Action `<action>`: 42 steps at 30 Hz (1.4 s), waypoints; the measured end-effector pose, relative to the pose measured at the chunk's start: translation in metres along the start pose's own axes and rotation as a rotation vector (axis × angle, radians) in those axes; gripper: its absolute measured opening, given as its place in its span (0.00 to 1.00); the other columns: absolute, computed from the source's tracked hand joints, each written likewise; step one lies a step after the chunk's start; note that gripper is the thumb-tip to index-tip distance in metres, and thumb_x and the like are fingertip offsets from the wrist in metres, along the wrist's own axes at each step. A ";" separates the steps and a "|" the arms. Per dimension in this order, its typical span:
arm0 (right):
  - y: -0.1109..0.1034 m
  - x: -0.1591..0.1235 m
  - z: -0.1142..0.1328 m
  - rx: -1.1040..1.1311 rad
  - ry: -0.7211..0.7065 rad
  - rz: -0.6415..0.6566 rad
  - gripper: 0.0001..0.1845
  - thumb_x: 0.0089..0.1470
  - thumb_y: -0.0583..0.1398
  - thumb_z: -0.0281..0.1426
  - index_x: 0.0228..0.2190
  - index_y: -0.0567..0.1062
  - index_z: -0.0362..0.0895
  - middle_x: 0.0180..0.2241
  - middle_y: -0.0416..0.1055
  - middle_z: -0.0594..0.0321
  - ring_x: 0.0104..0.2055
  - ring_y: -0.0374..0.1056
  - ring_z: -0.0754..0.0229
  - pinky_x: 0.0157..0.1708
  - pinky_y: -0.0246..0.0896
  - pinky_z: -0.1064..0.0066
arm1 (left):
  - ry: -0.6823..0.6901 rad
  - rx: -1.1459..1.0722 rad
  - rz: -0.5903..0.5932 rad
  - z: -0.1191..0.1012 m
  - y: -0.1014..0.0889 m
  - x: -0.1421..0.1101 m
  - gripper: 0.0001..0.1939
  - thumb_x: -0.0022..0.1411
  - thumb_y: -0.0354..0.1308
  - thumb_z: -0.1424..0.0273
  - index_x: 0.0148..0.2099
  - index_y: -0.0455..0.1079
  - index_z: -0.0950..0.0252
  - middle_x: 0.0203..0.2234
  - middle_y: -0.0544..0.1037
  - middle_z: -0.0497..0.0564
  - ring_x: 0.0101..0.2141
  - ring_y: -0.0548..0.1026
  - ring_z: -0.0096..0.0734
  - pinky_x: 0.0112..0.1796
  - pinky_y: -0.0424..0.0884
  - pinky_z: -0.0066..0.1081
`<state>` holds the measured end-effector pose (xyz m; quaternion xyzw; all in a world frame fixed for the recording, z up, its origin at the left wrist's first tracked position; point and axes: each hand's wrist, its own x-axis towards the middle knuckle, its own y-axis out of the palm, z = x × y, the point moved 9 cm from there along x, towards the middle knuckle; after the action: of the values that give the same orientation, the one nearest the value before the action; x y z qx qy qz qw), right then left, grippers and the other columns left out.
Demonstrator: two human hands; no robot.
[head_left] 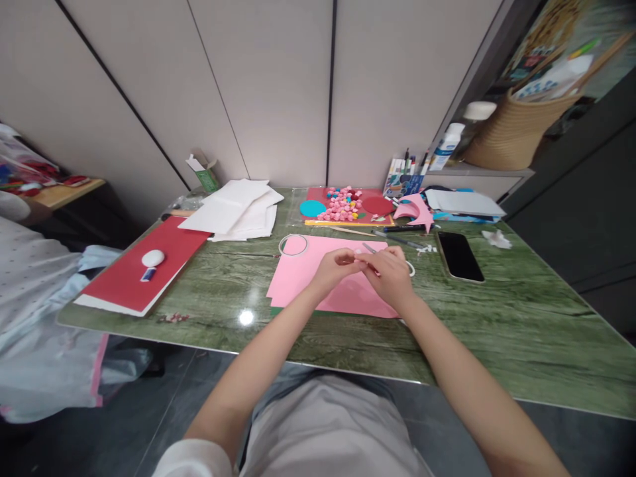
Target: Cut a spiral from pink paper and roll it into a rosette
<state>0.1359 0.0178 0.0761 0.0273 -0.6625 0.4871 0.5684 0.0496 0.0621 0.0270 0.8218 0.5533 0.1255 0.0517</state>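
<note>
My left hand and my right hand meet over a pink paper sheet on the green table. Both hands have their fingers pinched together around something small and pale between them. A thin metal tool, perhaps tweezers, sticks out above my right hand's fingers. A clear ring lies at the pink sheet's top left corner.
A black phone lies right of the hands. A red board with a white glue bottle sits at the left. White sheets, a red sheet with small pink rolled pieces, pens and pink scraps lie behind.
</note>
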 end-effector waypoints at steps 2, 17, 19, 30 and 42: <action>-0.001 0.000 -0.002 0.019 0.016 -0.008 0.07 0.52 0.56 0.28 0.33 0.72 0.46 0.20 0.69 0.67 0.24 0.62 0.66 0.36 0.52 0.68 | -0.018 -0.014 0.003 0.001 0.000 0.000 0.13 0.43 0.63 0.65 0.28 0.67 0.69 0.23 0.70 0.46 0.28 0.67 0.24 0.35 0.61 0.28; -0.001 0.001 0.000 0.070 0.034 -0.005 0.06 0.51 0.55 0.27 0.32 0.72 0.45 0.18 0.66 0.68 0.22 0.60 0.67 0.35 0.52 0.69 | -0.005 -0.096 0.052 0.000 0.006 -0.001 0.15 0.42 0.64 0.67 0.28 0.63 0.69 0.24 0.70 0.45 0.29 0.68 0.24 0.35 0.60 0.29; -0.001 0.001 -0.002 0.082 0.046 0.000 0.06 0.51 0.55 0.27 0.31 0.72 0.45 0.18 0.66 0.68 0.22 0.60 0.67 0.35 0.52 0.69 | -0.010 -0.092 0.068 -0.001 0.007 -0.001 0.14 0.42 0.64 0.67 0.29 0.64 0.69 0.24 0.70 0.45 0.29 0.68 0.24 0.35 0.60 0.29; -0.006 0.002 -0.007 0.126 0.105 -0.036 0.06 0.48 0.58 0.28 0.32 0.73 0.46 0.17 0.64 0.70 0.21 0.58 0.67 0.34 0.53 0.68 | -0.012 -0.073 0.075 0.001 0.002 -0.001 0.08 0.48 0.60 0.68 0.30 0.71 0.69 0.27 0.72 0.50 0.34 0.68 0.29 0.40 0.60 0.31; -0.008 0.001 -0.006 0.082 0.080 -0.050 0.07 0.49 0.58 0.29 0.33 0.73 0.46 0.16 0.63 0.70 0.21 0.60 0.67 0.36 0.53 0.68 | -0.001 -0.021 0.004 0.000 -0.003 0.000 0.10 0.44 0.62 0.67 0.28 0.69 0.68 0.24 0.69 0.47 0.28 0.65 0.23 0.33 0.59 0.27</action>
<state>0.1452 0.0183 0.0813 0.0480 -0.6179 0.5002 0.6048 0.0473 0.0635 0.0260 0.8223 0.5505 0.1309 0.0607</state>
